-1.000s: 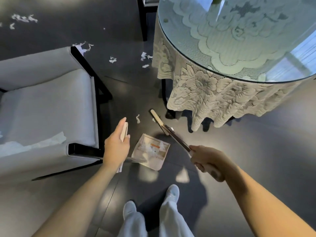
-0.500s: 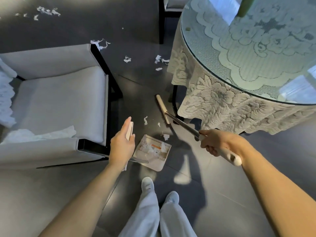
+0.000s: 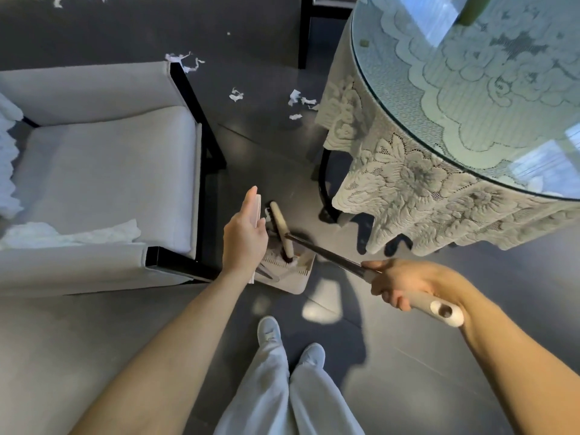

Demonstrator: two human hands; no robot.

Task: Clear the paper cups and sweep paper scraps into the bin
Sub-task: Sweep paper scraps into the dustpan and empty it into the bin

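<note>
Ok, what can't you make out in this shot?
Head view:
- dustpan contents, covered by broom head and left hand.
- Left fingers' grip on the handle, hidden by the hand itself.
- Green thing on table, cut off by top edge.
- No bin or cups in frame.

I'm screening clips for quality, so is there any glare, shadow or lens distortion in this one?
Head view: window glare on the glass tabletop; wide-angle bending of the armchair edges; the person's shadow and bright patches on the dark floor.

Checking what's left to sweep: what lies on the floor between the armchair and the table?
Head view: white paper scraps on the dark floor, beyond the dustpan and broom.
</note>
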